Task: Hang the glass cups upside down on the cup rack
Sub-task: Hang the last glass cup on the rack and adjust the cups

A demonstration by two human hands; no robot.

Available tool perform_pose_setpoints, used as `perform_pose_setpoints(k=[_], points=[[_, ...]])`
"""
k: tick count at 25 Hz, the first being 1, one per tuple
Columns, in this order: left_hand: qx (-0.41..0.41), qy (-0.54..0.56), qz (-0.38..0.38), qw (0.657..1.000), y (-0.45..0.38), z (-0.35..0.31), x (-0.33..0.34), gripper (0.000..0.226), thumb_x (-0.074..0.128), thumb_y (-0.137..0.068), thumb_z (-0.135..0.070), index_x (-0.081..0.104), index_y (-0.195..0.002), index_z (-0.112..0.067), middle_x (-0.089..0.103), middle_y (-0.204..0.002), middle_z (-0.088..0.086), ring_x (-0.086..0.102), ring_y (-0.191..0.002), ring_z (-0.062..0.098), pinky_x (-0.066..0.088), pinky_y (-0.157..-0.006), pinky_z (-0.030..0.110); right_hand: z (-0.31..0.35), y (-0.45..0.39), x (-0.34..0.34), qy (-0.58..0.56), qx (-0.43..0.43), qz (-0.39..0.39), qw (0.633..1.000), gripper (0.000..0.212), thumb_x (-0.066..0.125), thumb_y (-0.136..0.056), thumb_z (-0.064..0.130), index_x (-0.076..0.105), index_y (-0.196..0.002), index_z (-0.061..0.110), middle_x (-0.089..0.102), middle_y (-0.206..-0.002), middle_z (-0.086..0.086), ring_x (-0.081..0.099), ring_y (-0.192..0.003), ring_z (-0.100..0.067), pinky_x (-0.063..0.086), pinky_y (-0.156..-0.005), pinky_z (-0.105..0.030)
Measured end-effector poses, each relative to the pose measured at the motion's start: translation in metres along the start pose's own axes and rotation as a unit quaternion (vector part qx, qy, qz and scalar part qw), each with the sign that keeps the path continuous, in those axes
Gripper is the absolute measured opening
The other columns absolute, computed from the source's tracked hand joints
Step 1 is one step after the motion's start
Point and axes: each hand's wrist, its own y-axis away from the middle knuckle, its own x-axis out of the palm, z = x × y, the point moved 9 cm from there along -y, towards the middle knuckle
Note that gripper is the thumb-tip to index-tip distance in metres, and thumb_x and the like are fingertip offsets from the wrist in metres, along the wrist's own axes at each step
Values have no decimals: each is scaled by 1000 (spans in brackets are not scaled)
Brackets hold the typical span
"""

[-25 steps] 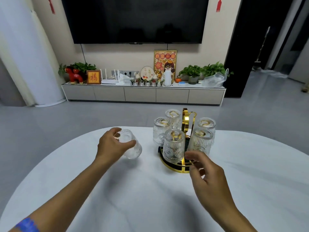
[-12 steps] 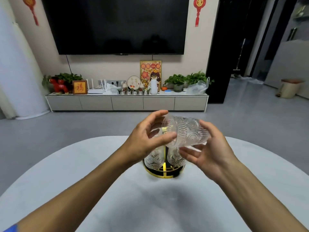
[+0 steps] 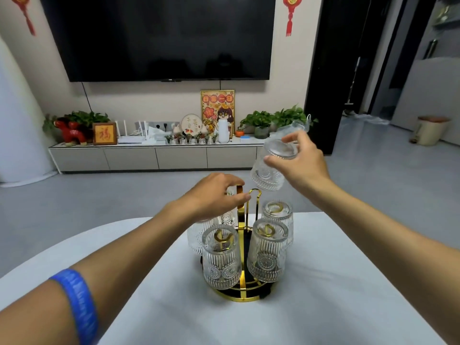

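A gold cup rack (image 3: 241, 298) with a black base stands on the white table (image 3: 336, 300). Several ribbed glass cups hang upside down on it: one at the front left (image 3: 221, 260), one at the front right (image 3: 267, 252), one at the back right (image 3: 278, 215). Others at the back left (image 3: 198, 239) are partly hidden by my left hand (image 3: 211, 197). That hand's fingertips are closed on the rack's gold handle (image 3: 240, 195). Above and to the right of the rack, my right hand (image 3: 302, 164) holds another glass cup (image 3: 270, 168), bottom up and slightly tilted.
The table's rounded far edge runs just behind the rack. Beyond it are grey floor, a low TV cabinet (image 3: 154, 158) with plants and ornaments, and a wall-mounted TV (image 3: 161, 38). A blue band (image 3: 77, 302) is on my left forearm.
The cup has passed from my left hand to both hands and now to my right hand alone, turned bottom up and lifted right. My left hand dropped to the rack's handle.
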Motion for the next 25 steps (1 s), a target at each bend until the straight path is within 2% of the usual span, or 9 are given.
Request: perform_pose_setpoints(k=[3,6,10,12,15,18,21,25], points=[[10,87,0,996,-2,12,4,73,59,-73,-73,59,-130,-27,58,-139,-2,54,-122,16,45,-96,35,-18,-7,41,42,2,33,999,52,81,-65,40,54,-107,25,56,-102,4,54,-89,-19,38,-67,-30],[24,123,-11,992,-1,16,5,81,56,-63,-80,63,-125,-29,62,-134,-5,55,-115,10,38,-81,23,-35,-7,70,87,7,74,993,51,82,-65,36,54,-105,25,54,-101,4,55,-88,-20,39,-66,-29],[25,135,-24,990,-3,19,4,69,63,-68,-73,67,-121,-29,64,-129,-6,52,-115,7,36,-88,29,-55,-7,89,119,47,106,986,45,84,-65,32,52,-97,22,52,-92,1,50,-76,-17,32,-51,-25],[27,137,-32,990,-4,20,4,60,66,-74,-65,67,-120,-27,65,-127,-6,52,-113,5,36,-87,29,-60,-6,97,130,64,129,981,43,84,-66,31,51,-93,21,51,-83,4,48,-68,-11,33,-50,-26],[26,137,-31,990,-2,20,6,58,67,-76,-62,67,-122,-25,64,-130,-5,52,-117,6,37,-87,29,-67,-3,107,158,96,172,968,39,85,-65,28,53,-86,19,58,-81,0,55,-73,-18,45,-58,-33],[25,135,-21,990,-2,17,6,58,66,-78,-59,64,-125,-25,61,-135,-4,49,-119,7,35,-89,30,-69,-3,112,203,110,206,951,36,84,-65,30,54,-79,18,63,-82,-5,57,-73,-22,46,-61,-36],[26,137,-23,990,-4,17,4,58,66,-79,-59,64,-126,-24,61,-135,-3,50,-122,10,38,-92,30,-67,-3,113,232,105,218,942,37,83,-66,34,52,-82,18,63,-85,-5,59,-78,-24,47,-65,-38],[19,155,-11,988,0,18,11,79,58,-67,-78,60,-129,-29,56,-140,-5,45,-114,3,35,-82,21,-64,6,109,211,88,250,941,37,79,-72,42,51,-84,21,61,-96,-3,56,-89,-25,46,-82,-44]])
